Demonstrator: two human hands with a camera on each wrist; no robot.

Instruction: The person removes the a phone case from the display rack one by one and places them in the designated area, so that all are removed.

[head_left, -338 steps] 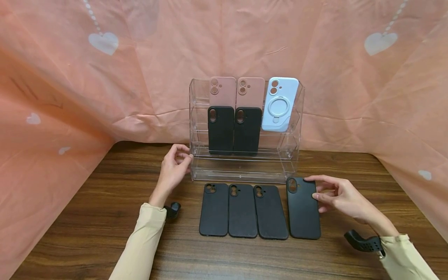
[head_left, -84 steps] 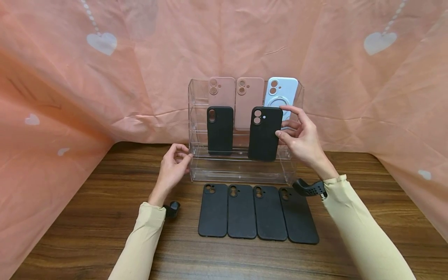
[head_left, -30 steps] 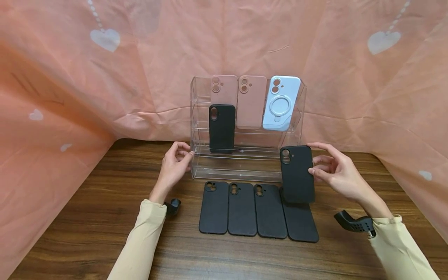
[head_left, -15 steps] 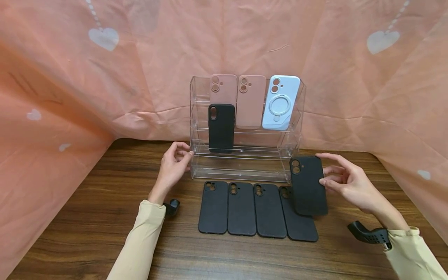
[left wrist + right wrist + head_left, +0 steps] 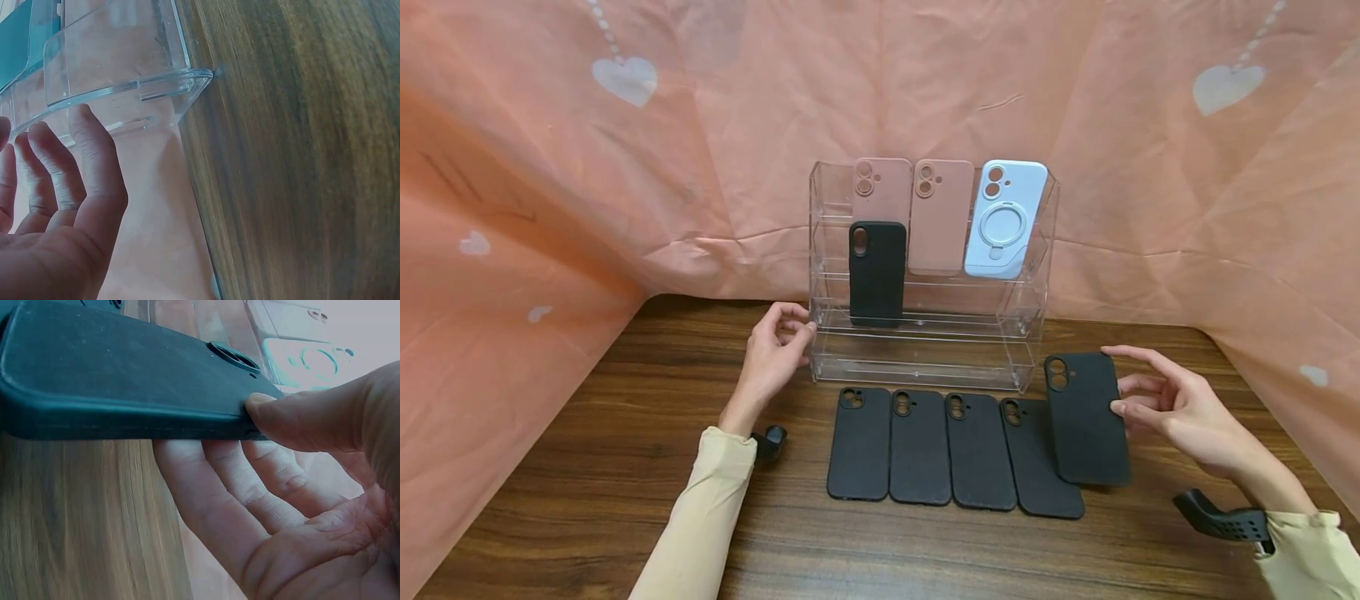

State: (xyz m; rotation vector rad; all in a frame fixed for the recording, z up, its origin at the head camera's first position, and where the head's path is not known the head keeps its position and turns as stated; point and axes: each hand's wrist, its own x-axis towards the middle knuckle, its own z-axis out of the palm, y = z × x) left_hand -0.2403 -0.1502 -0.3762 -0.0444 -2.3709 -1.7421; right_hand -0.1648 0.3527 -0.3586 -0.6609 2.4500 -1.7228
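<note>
No readable text, labels, brands, numbers or signs in any view.

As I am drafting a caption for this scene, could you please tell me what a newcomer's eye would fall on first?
Probably the pale blue phone case with its ring, which stands out beside two pink cases at the upper right of the clear stand. Next might come the black case in the right hand, partly covering, in the head view, the rightmost of four black cases lined up before the stand.
</note>
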